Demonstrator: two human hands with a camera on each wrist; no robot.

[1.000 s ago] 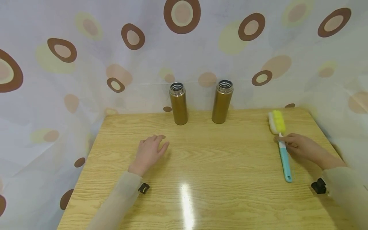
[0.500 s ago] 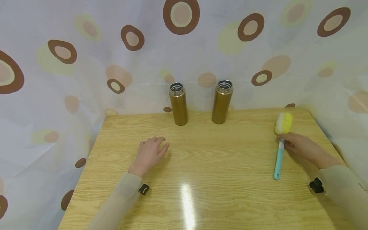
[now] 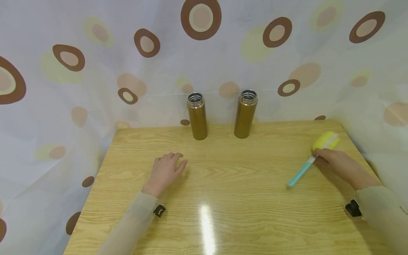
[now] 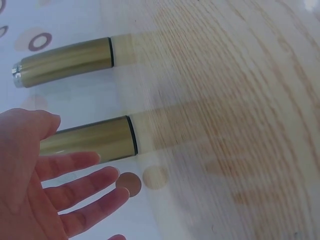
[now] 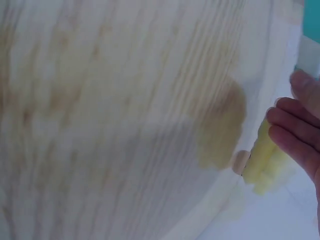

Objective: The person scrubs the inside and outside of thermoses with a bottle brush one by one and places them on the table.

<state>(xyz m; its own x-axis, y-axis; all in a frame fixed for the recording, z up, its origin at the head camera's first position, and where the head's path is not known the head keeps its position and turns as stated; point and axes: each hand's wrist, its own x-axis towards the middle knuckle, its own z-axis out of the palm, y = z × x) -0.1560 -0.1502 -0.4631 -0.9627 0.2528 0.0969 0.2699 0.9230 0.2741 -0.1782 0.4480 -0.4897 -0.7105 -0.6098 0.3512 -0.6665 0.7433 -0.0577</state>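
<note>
At the table's right side my right hand (image 3: 342,165) pinches a sponge bottle brush (image 3: 301,174) at its white neck. The brush's yellow and white sponge head (image 3: 326,140) points to the back right, and its turquoise handle slants toward the front left. In the right wrist view, the yellow sponge (image 5: 261,167) shows beyond my fingers (image 5: 295,125). My left hand (image 3: 164,173) is on the left side, holding nothing, its fingers loosely spread. Two gold thermos bottles, one on the left (image 3: 198,123) and one on the right (image 3: 244,119), stand upright without lids.
Both bottles stand at the back edge of the light wooden table (image 3: 223,198). Behind it and along the sides hangs a pale curtain (image 3: 178,63) with brown and yellow circles.
The brush has turned in my right hand: its handle end swung leftward and its sponge head rightward. My left hand and the bottles have stayed where they were.
</note>
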